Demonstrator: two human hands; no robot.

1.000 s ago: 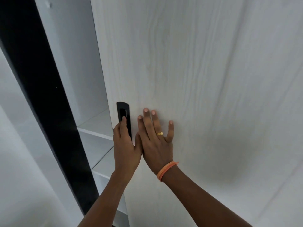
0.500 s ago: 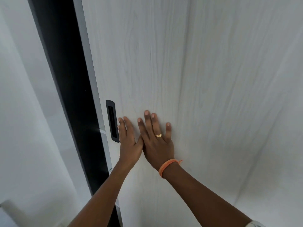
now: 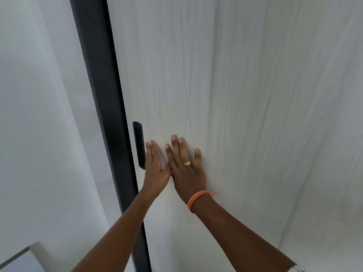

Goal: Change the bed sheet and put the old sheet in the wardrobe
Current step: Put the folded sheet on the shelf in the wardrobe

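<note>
wardrobe door (image 3: 225, 85) stands upright, its long axis vertical; left hand (image 3: 156, 169) and right hand (image 3: 186, 169) press flat on it, fingers straight (beside the black handle (image 3: 139, 145) at its left edge).

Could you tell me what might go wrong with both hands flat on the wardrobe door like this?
The left hand lies beside the black handle at the door's closing edge, so its fingertips could get pinched against the dark frame. The right hand only presses flat on the smooth door and may slip.
</note>
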